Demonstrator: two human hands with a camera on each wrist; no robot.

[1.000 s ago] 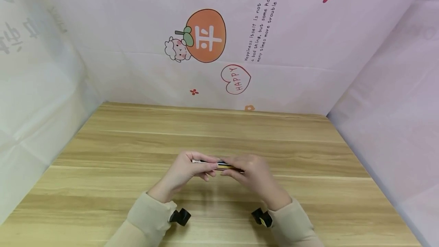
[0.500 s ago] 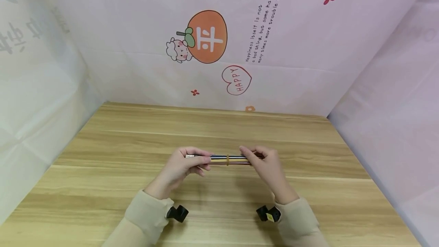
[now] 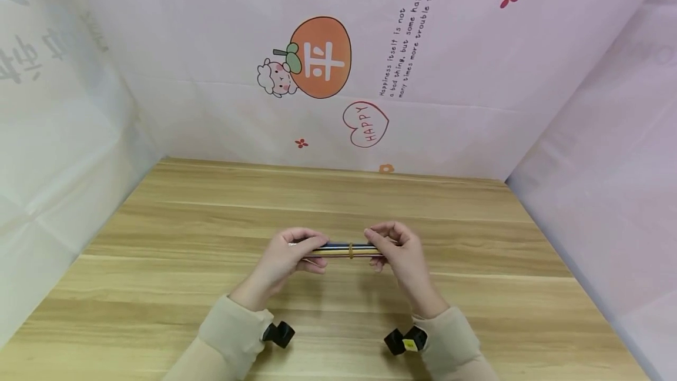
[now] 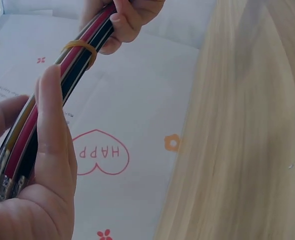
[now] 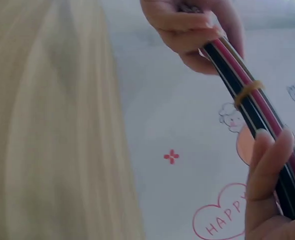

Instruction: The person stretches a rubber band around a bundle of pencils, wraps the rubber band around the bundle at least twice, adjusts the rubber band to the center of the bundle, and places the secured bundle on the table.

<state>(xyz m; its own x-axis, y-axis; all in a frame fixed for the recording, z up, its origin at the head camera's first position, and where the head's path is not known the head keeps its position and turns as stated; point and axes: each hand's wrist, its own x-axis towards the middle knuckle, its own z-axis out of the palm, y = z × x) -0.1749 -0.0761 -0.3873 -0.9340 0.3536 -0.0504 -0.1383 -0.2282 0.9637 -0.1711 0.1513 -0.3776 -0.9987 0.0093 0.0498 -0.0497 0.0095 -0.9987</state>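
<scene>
A bundle of thin pencils (image 3: 338, 250) in blue, yellow, red and black lies level between both hands, above the table. Around its middle goes a tan rubber band (image 3: 351, 250). My left hand (image 3: 280, 258) grips the left end, thumb on the near side and fingers beyond. Silvery pencil ends (image 4: 5, 186) show at its palm in the left wrist view. At the other end, my right hand (image 3: 406, 257) pinches the bundle between thumb and fingers, which hide that tip. In the right wrist view the rubber band (image 5: 249, 92) sits between the two hands, touched by neither.
The wood-grain table (image 3: 338, 204) spreads out under the hands. A white sheet printed with oranges and a heart (image 3: 366, 124) rises behind it, and pale sheets (image 3: 597, 163) wall off both sides. Small black cameras (image 3: 280, 334) stick out from the wrists.
One second ago the hands were close together on the bundle. The right hand slid away rightward, uncovering the rubber band, then came slightly back left.
</scene>
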